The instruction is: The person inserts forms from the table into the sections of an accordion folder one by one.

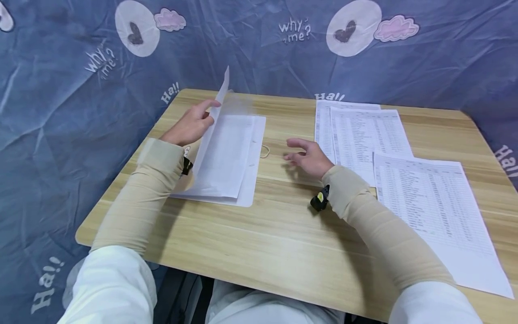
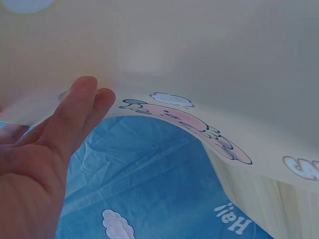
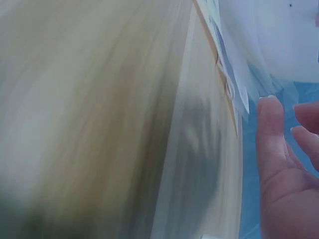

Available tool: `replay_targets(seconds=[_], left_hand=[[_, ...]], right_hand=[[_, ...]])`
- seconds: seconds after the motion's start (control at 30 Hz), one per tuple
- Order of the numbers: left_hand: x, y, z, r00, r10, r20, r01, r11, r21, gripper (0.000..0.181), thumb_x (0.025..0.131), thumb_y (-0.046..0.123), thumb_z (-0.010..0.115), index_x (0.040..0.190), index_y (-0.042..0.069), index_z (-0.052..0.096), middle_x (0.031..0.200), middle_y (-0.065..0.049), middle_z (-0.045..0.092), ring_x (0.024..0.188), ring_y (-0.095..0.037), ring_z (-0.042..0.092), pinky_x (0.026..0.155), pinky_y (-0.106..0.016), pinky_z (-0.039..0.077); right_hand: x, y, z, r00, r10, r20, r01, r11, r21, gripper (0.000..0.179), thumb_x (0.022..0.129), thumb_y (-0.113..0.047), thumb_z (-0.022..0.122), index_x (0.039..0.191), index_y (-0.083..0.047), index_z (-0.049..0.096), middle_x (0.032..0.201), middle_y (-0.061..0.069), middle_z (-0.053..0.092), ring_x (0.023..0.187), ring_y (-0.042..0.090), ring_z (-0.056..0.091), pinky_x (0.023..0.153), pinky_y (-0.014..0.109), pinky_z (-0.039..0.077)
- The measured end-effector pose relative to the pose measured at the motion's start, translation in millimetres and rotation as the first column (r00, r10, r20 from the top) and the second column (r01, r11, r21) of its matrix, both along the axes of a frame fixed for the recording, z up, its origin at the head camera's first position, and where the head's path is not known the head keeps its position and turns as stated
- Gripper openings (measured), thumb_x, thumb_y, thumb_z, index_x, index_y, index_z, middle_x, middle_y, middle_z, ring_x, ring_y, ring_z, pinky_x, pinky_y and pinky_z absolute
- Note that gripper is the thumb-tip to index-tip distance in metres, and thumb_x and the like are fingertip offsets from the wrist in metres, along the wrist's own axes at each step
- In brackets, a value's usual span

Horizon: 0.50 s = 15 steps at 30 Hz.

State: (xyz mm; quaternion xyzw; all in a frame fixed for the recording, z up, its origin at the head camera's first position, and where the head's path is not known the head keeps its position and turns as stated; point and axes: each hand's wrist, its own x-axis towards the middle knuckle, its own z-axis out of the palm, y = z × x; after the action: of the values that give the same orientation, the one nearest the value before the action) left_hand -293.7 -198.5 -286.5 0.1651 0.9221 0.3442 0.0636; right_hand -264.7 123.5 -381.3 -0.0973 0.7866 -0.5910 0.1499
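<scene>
A document folder with clear sleeves (image 1: 247, 180) lies open on the left of the table, a white sheet (image 1: 230, 153) inside it. My left hand (image 1: 190, 123) pinches its raised front cover (image 1: 206, 135) near the upper edge. Cartoon prints show on the outside of that cover (image 2: 179, 117) in the left wrist view, where my left fingers (image 2: 75, 107) lie against it. My right hand (image 1: 307, 157) hovers over the table between the folder and the printed sheets, fingers spread and holding nothing. Beside the folder's right edge shows a thin elastic loop (image 1: 265, 151).
Two overlapping printed sheets (image 1: 364, 135) lie at the back right of the wooden table (image 1: 226, 234). Another printed sheet (image 1: 437, 216) lies nearer the front right, under my right forearm in part. A blue patterned cloth (image 1: 251, 49) hangs behind the table.
</scene>
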Motion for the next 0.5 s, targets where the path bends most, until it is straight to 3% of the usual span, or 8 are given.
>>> replay_targets(seconds=[0.2, 0.4, 0.5], left_hand=[[-1.0, 3.0, -2.9, 1.0, 0.009, 0.003, -0.009, 1.0, 0.0, 0.045, 0.097, 0.013, 0.032, 0.142, 0.015, 0.036, 0.074, -0.008, 0.038, 0.058, -0.02, 0.034, 0.067, -0.036, 0.034], [-0.5, 2.3, -4.2, 1.0, 0.017, 0.006, -0.017, 1.0, -0.005, 0.046, 0.097, 0.013, 0.032, 0.143, 0.015, 0.036, 0.103, -0.014, 0.045, 0.074, -0.025, 0.039, 0.075, -0.037, 0.034], [-0.9, 2.2, -4.8, 1.0, 0.017, 0.007, -0.017, 1.0, -0.005, 0.047, 0.097, 0.013, 0.032, 0.143, 0.016, 0.035, 0.097, -0.014, 0.045, 0.072, -0.025, 0.039, 0.075, -0.037, 0.034]], right_hand=[[3.7, 22, -3.6, 1.0, -0.008, -0.018, 0.009, 1.0, 0.022, 0.051, 0.093, -0.001, 0.051, 0.142, 0.004, 0.035, 0.144, 0.021, 0.038, 0.105, 0.031, 0.062, 0.086, 0.032, 0.051], [7.4, 41, -3.9, 0.999, -0.044, -0.027, 0.045, 0.999, 0.028, 0.051, 0.092, -0.001, 0.052, 0.14, 0.006, 0.036, 0.141, 0.023, 0.042, 0.095, 0.023, 0.066, 0.084, 0.03, 0.052], [9.6, 51, -2.9, 0.998, -0.058, -0.031, 0.059, 0.998, 0.027, 0.051, 0.093, 0.0, 0.051, 0.141, 0.007, 0.035, 0.142, 0.025, 0.04, 0.095, 0.018, 0.065, 0.083, 0.029, 0.052]])
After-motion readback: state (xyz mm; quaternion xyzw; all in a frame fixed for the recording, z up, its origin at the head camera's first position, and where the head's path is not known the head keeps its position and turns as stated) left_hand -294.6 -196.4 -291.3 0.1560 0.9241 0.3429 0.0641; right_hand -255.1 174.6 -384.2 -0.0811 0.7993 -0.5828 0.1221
